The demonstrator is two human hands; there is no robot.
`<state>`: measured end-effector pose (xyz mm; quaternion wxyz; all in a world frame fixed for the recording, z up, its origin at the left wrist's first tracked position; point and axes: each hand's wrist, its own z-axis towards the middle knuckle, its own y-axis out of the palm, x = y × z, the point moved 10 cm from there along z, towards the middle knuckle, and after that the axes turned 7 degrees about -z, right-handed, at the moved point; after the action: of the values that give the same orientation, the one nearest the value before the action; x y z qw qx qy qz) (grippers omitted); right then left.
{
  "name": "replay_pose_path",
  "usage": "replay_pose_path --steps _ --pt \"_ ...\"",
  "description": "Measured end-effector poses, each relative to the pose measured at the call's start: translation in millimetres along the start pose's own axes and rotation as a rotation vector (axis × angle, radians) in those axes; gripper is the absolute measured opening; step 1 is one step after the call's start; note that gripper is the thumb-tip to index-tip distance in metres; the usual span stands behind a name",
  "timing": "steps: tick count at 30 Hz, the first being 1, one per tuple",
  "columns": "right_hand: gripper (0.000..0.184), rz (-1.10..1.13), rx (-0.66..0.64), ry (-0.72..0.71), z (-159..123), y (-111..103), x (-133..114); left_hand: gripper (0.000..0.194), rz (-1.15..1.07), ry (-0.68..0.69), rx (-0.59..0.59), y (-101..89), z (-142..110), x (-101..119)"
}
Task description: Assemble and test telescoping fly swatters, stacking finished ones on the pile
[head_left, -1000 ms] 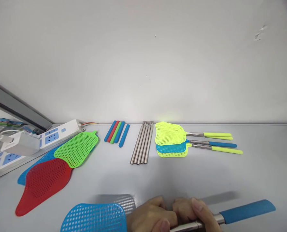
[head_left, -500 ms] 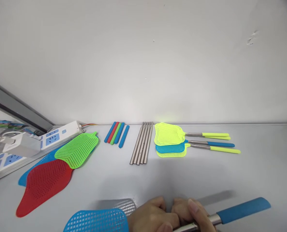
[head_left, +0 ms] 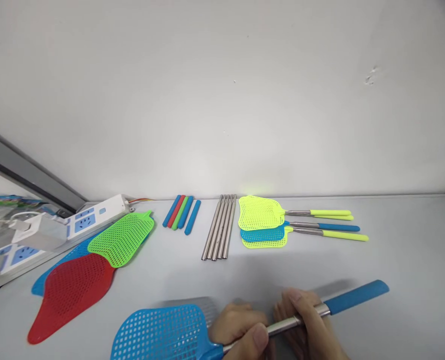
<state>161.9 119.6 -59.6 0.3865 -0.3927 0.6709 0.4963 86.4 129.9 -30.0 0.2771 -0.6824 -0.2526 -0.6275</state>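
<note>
A blue fly swatter (head_left: 162, 327) with a metal shaft and a blue grip lies across both hands at the front. My left hand (head_left: 241, 327) is closed on the shaft close to the swatter's head, thumb on top. Farther right, my right hand (head_left: 307, 317) wraps the shaft just short of the blue grip, which points up and to the right. Behind the hands, several metal tubes (head_left: 219, 227) lie side by side. To their right is a stack of finished-looking yellow and blue fly swatters (head_left: 262, 212) with their grips pointing right.
Several coloured grips (head_left: 181, 212) lie left of the tubes. Loose green (head_left: 123, 237), red (head_left: 72, 292) and blue swatter heads overlap at the left, against a white power strip (head_left: 95, 215) with a plugged-in charger (head_left: 38, 230). A pale wall (head_left: 222, 100) rises behind the table.
Both hands and the blue fly swatter have moved up into fuller view. The hands are farther apart along the shaft, and more of the metal shows between them. The view has shifted slightly.
</note>
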Motion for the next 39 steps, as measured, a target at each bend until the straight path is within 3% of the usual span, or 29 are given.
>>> replay_pose_path --steps 6,14,23,32,39 --pt "0.044 0.128 0.057 0.099 3 -2 1 0.054 -0.273 -0.195 0.097 -13.2 -7 -23" --pt "0.04 0.378 -0.018 0.031 6 3 -9 0.053 -0.676 -0.127 0.338 -30.7 6 -25" --pt "0.037 0.293 -0.027 -0.026 5 1 -11 0.052 -1.072 -0.145 0.61 -45.4 -4 -35" --pt "0.037 0.262 -0.15 -0.03 3 14 -7 0.032 -1.018 -0.132 0.657 -52.2 0 -28" --pt "0.04 0.206 -0.135 -0.01 4 14 -7 0.036 -0.918 -0.093 0.658 -57.3 -1 -22"
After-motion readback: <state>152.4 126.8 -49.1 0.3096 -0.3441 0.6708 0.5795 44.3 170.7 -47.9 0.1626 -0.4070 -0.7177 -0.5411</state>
